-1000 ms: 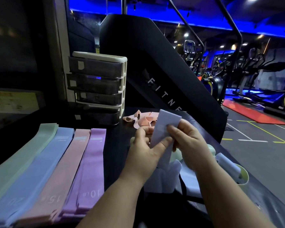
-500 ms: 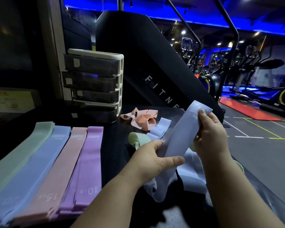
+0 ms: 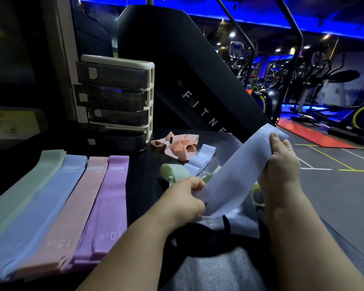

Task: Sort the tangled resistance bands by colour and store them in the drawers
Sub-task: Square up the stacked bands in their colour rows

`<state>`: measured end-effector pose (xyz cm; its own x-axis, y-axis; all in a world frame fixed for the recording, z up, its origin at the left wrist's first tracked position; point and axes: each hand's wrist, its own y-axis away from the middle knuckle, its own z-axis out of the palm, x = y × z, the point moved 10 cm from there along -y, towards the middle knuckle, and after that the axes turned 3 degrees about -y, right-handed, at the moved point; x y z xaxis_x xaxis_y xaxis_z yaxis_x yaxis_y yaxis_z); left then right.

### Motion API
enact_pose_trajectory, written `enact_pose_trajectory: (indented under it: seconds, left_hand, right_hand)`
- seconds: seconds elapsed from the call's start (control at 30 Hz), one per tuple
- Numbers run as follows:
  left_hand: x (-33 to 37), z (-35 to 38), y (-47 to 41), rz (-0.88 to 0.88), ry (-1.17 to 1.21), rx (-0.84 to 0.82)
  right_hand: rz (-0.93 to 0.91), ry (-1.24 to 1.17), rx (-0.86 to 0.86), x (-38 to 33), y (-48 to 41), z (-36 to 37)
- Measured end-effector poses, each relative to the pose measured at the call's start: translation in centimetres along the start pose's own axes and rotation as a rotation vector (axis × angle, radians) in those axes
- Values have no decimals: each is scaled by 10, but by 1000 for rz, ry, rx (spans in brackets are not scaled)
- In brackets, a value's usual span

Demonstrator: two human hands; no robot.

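Though cut off, reads "FITNE" on black machine (image 3: 177, 59); "10 LB" on purple band (image 3: 111, 196), "15" on pink band (image 3: 78, 206), flat on table (image 3: 143, 164) by drawer unit (image 3: 114, 97). Slanting above table, pale blue band (image 3: 235, 171): low end pinched by left hand (image 3: 183, 200), high end gripped by right hand (image 3: 282, 162).

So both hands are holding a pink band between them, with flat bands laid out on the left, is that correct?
Not quite: the head view shows the left hand and right hand holding a pale blue band, not pink. The flat bands do lie on the left.
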<state>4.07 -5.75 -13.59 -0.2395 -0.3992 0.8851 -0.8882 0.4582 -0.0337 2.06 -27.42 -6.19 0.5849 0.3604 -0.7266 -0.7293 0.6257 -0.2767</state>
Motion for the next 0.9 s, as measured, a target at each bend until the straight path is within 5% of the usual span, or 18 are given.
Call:
enact_pose_trajectory:
  seconds: [0.47,0.9]
  left_hand:
    - [-9,-36,3,-80,-18,305]
    - [3,-17,5,-113,1090,114]
  right_hand:
    - [-11,-60,169,-4,-20,-35]
    - [-1,-171,273,4,-31,-52]
